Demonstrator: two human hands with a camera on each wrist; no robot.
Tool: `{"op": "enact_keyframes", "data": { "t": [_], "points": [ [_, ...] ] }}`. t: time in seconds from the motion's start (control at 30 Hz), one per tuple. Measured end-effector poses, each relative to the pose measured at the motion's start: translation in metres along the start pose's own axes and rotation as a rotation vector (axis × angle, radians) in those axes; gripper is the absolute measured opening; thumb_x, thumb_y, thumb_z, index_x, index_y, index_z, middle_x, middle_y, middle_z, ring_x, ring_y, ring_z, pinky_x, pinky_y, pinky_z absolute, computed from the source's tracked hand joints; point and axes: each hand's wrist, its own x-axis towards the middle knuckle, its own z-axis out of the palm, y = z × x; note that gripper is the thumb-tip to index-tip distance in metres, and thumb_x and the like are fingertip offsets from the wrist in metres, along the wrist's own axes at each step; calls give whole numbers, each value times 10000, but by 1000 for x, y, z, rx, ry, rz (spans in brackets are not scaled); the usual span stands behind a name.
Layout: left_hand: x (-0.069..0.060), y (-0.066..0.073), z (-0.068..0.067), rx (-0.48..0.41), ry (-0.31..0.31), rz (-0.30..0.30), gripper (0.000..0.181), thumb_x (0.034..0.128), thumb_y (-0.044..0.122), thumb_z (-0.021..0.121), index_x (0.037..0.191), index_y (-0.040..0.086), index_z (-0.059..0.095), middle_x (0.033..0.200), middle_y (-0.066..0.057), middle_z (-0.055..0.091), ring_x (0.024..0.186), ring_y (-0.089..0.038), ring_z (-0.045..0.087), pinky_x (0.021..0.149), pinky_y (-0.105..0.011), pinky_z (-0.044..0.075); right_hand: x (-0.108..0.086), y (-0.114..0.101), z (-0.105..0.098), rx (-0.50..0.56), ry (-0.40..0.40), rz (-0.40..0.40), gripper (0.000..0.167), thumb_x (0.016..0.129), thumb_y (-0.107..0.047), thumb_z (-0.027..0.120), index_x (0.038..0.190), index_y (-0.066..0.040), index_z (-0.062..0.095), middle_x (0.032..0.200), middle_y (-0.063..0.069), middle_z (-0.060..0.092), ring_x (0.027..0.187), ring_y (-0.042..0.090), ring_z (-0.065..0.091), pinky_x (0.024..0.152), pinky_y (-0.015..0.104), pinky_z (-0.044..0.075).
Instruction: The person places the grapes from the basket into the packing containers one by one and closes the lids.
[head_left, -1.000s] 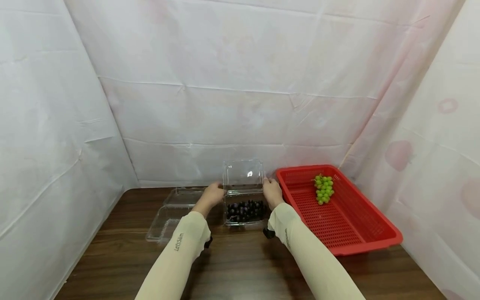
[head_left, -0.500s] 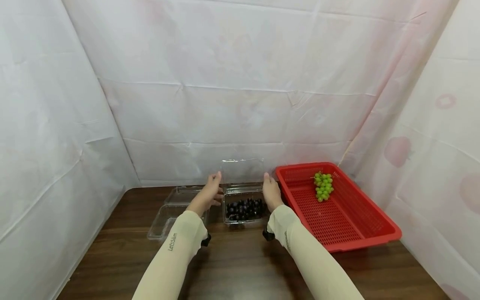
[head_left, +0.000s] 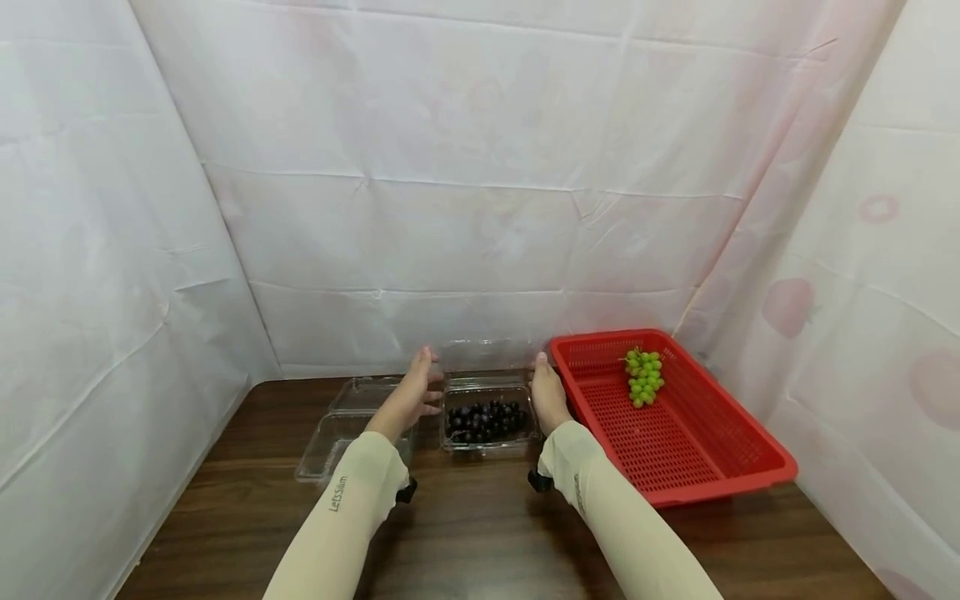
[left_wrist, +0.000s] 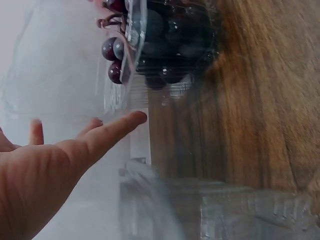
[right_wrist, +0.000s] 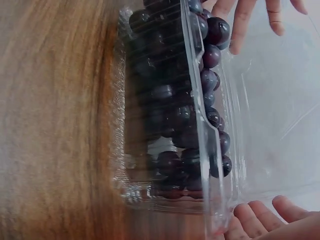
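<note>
A clear plastic clamshell box (head_left: 448, 445) stands on the dark wooden table, its lid (head_left: 483, 353) raised and leaning back at the far side. Inside lies a bunch of dark purple grapes (head_left: 486, 422), some showing above the rim in the right wrist view. My left hand (head_left: 408, 395) is at the box's left side, fingers spread and extended, holding nothing. On the other side my right hand (head_left: 549, 395) has its thumb pointing up. Its fingers (right_wrist: 255, 217) lie loosely bent beside the lid's edge, with no grip on it visible.
Left of the hands lies a second clear clamshell box (head_left: 318, 454), unfolded, its near part behind the left forearm. A red slotted basket (head_left: 750, 482) on the right holds a bunch of green grapes (head_left: 643, 379). White sheeting (head_left: 480, 233) hangs behind the table (head_left: 465, 533).
The purple grapes' lid has tipped backward, away from me. My left hand has let go of its edge, spread its fingers and moved left. The right hand has loosened and shifted slightly right.
</note>
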Motion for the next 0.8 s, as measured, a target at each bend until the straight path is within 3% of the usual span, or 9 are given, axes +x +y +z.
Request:
{"op": "enact_keyframes", "data": {
  "t": [0.17,0.33,0.5,0.67,0.73,0.8],
  "points": [
    [-13,0,1,48,37,-29,692,1030,633,217,1439,82,306,1563,-269,250,1389,-560,287,1040,-688,361,-10,-3,-3,64,-15,23,718,1043,-612,192,1409,-67,483,1469,161,459,1325,366,447,1104,561,325],
    [-30,-4,12,62,55,-67,681,1059,553,284,1525,56,281,1569,-298,214,1401,-561,258,1034,-663,388,-19,3,-7,180,-18,73,756,1021,-650,243,1454,-61,434,1498,157,411,1390,365,361,1140,551,267],
    [-42,-8,24,75,39,-53,739,1043,589,308,1560,65,251,1582,-275,225,1410,-531,273,1019,-620,430,-27,10,-8,211,-21,122,782,1006,-680,229,1482,-88,418,1483,178,417,1364,393,366,1128,564,270],
    [-54,-15,30,134,56,-29,650,1087,401,372,1569,2,197,1576,-278,253,1422,-491,281,1071,-575,402,-36,15,-7,197,-43,152,680,1038,-589,258,1503,-120,421,1532,124,369,1293,372,418,1106,572,283],
    [-58,-17,32,170,66,-28,603,1090,291,397,1568,-13,190,1575,-283,258,1411,-474,320,1088,-562,388,-38,16,-6,198,-31,172,584,1049,-512,292,1401,-94,498,1340,117,514,1103,318,514,1020,530,356],
    [-63,-19,34,205,69,-24,597,1078,215,417,1569,-26,175,1574,-300,246,1386,-471,368,1091,-554,388,-41,16,-6,208,-13,188,471,1052,-421,314,1241,-53,540,1023,64,573,852,240,519,876,467,404]
  ]
}}
